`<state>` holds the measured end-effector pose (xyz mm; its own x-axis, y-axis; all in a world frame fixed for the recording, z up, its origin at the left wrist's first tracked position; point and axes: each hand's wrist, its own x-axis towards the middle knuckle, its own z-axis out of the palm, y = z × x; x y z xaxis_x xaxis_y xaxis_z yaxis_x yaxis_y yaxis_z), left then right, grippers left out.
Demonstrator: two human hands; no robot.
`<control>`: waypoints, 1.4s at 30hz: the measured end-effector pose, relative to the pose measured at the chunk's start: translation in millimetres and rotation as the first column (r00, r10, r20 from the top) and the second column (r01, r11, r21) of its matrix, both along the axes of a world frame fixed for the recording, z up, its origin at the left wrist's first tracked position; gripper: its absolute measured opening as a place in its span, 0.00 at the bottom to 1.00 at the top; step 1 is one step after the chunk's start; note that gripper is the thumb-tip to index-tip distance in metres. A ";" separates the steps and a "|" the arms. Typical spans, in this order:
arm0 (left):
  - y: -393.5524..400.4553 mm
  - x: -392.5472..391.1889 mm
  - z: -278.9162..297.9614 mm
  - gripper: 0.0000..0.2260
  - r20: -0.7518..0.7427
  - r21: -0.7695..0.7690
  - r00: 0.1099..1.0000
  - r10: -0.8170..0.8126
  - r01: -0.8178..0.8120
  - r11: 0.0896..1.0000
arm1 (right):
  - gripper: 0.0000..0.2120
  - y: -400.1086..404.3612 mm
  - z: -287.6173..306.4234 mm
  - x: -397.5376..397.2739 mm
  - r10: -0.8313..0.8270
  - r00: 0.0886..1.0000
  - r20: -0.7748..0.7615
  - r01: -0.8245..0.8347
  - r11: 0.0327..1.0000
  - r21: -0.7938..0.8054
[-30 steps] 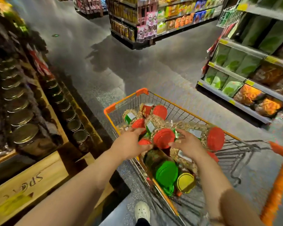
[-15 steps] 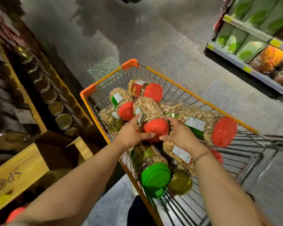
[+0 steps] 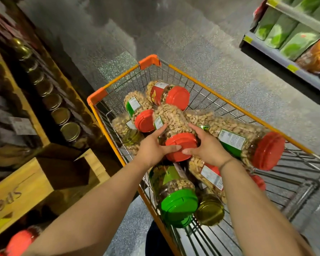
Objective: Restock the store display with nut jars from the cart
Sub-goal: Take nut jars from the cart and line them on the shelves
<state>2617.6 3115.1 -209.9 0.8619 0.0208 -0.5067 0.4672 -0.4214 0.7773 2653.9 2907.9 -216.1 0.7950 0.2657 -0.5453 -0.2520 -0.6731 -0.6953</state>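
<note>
Both hands (image 3: 183,148) now clasp cart's (image 3: 201,84) cashew jar (image 3: 174,126).

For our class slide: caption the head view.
Both hands, left and right, grip a red-lidded nut jar in the cart.

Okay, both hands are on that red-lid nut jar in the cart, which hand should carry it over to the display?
Left, probably. The left hand grips the jar on the side facing the wooden display; the right hand is farther away.

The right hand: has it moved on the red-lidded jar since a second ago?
Yes. The right hand has closed in from beside the red-lidded jar and now grips its lid end, judged against the neighbouring green-lidded jar.
</note>
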 end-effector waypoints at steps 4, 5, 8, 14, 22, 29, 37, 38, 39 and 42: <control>1.7 -2.9 3.8 0.43 0.006 -0.058 0.997 0.074 -0.073 0.996 | 0.43 1.7 10.6 -3.3 -0.079 0.997 0.020 0.076 0.990 0.120; 2.8 -4.1 6.7 0.45 0.002 -0.066 0.995 0.096 -0.096 0.993 | 0.41 3.4 16.3 -4.8 -0.097 0.995 0.023 0.092 0.984 0.149; 6.4 -9.4 18.7 0.49 0.027 -0.061 0.992 0.122 -0.120 0.991 | 0.37 7.9 33.6 -9.3 -0.121 0.992 0.034 0.110 0.966 0.236; 21.7 -22.8 57.9 0.51 0.081 -0.071 0.982 0.173 -0.167 0.983 | 0.40 19.4 74.3 -21.7 -0.108 0.986 0.130 0.078 0.972 0.220; 65.1 -61.6 124.4 0.40 0.255 -0.033 0.942 0.219 -0.218 0.975 | 0.42 63.5 145.7 -78.2 -0.152 0.953 0.263 0.056 0.939 0.340; 137.9 -132.4 178.8 0.39 0.328 0.132 0.904 0.276 -0.333 0.934 | 0.36 148.9 185.8 -156.6 -0.199 0.919 0.340 0.031 0.897 0.440; 227.8 -246.7 197.2 0.31 0.296 0.100 0.836 0.462 -0.508 0.855 | 0.39 246.7 189.8 -231.0 -0.038 0.860 0.508 -0.172 0.917 0.361; 237.9 -260.3 192.8 0.33 0.282 0.065 0.821 0.496 -0.533 0.844 | 0.39 258.2 187.6 -236.6 0.004 0.851 0.525 -0.212 0.918 0.336; 246.3 -271.8 187.4 0.37 0.261 0.032 0.805 0.532 -0.559 0.829 | 0.38 268.6 186.7 -241.3 0.040 0.848 0.529 -0.242 0.917 0.318; 274.8 -314.4 169.8 0.41 0.211 -0.008 0.770 0.602 -0.614 0.789 | 0.35 308.8 176.3 -260.8 0.151 0.846 0.512 -0.319 0.912 0.258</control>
